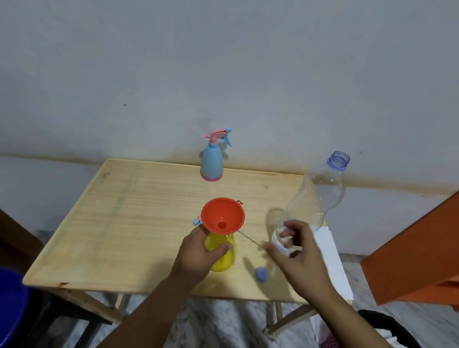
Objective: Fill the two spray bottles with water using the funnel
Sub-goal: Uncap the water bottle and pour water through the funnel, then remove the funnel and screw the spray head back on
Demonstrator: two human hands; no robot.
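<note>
Standing near the middle of the wooden table [117,222], the yellow spray bottle [221,254] serves as the landmark for all positions given. Its waist is gripped by the left hand [198,253], fingers and thumb curled round it, and the orange funnel [223,218] is seated in its neck, directly above. A pink and blue spray head [196,221] is seen just behind the funnel's left edge. Well behind the yellow bottle, at the far edge of the table, the blue spray bottle [212,161] is left upright with its trigger head fitted. To the right and slightly nearer, a blue cap [261,273] is lying on the table. Further right, the clear water bottle [316,200] is held low on its body by the right hand [297,250], uncapped and tilted away from the funnel; it appears nearly empty.

Both plastic bottles are judged light and thin-walled, easily dented and slippery when wet; a hold at the waist is therefore advised. The funnel is judged stiff but top-heavy, so the yellow bottle should be steadied.
</note>
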